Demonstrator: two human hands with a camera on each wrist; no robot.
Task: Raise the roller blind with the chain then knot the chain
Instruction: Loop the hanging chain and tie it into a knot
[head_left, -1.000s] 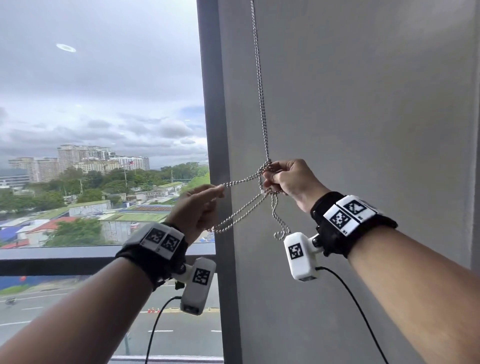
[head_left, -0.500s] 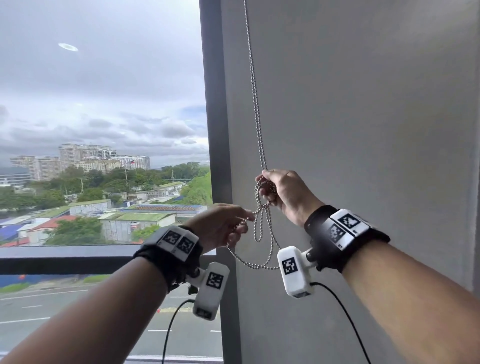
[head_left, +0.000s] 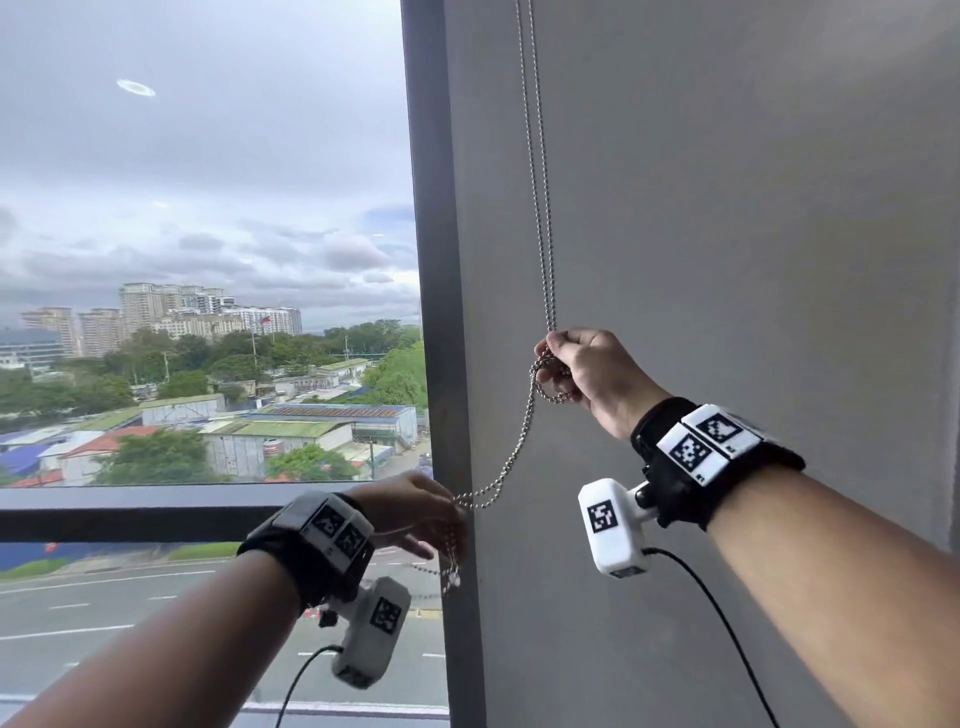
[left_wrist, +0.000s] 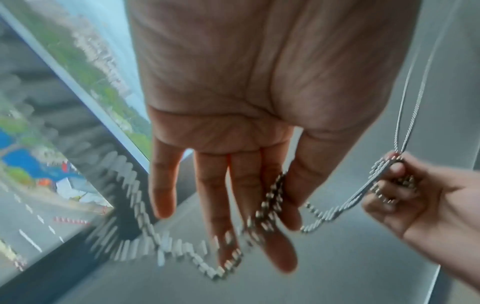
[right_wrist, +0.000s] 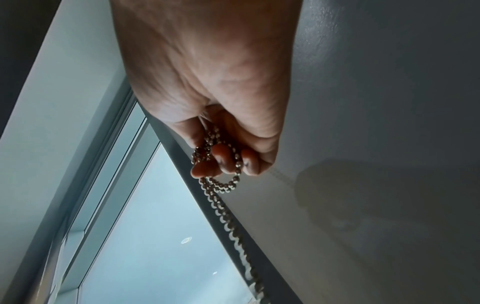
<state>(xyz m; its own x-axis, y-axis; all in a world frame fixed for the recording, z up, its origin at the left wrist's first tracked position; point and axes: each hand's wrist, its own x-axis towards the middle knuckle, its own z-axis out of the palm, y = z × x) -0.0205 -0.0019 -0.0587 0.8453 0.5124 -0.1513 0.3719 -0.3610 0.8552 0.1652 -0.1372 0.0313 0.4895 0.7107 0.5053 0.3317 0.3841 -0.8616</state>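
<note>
Before the grey wall beside the window, my right hand pinches the looped bead chain, while my left hand, fingers straight and relaxed, trails its slack below.

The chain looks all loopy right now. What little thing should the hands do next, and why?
Probably the left hand should pinch the slack chain draped over its straight fingers and pull down. The right hand already grips a small loop where the chain hangs, so pulling would likely tighten the knot.
</note>
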